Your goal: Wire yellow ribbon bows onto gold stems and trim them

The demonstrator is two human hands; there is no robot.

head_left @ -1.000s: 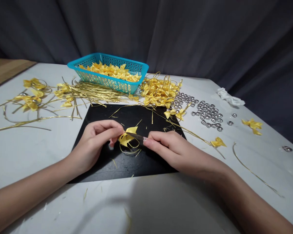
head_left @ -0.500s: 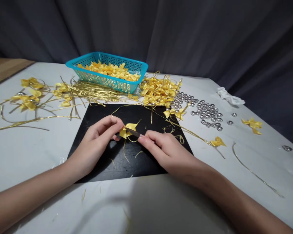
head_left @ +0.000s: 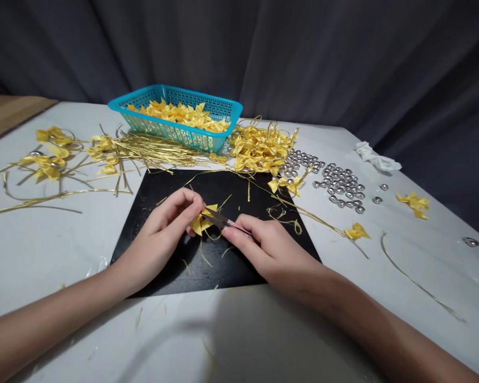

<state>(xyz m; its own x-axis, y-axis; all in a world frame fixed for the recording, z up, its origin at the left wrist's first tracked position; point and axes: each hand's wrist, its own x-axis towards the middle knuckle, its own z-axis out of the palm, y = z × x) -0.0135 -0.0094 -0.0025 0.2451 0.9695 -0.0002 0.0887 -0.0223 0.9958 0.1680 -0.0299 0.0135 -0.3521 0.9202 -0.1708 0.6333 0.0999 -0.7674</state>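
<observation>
The person's left hand [head_left: 165, 226] rests on a black mat [head_left: 159, 186], its thumb and fingertips pinched closed on a small yellow ribbon bow [head_left: 203, 219]. The bow sits near the middle of the mat, just above its surface, with thin gold strands hanging from it onto the mat.

The right hand [head_left: 267, 247] lies just to the right. Its fingers are closed around the handle of a slim pointed tool [head_left: 222, 219], which looks like small scissors. The dark tip of the tool reaches left and touches the bow.

The mat lies on a pale table [head_left: 43, 250]. At the far side of the table stands a blue basket [head_left: 171, 133] filled with yellow bows. A bundle of gold strings [head_left: 151, 151] lies just in front of it, to the left. To the right of the basket is a heap of bows with string loops [head_left: 259, 149], and further right is a scatter of silver beads [head_left: 341, 186]. A crumpled white tissue [head_left: 377, 158] lies beyond the beads. More loose bows [head_left: 48, 159] lie on the far left of the table.
</observation>
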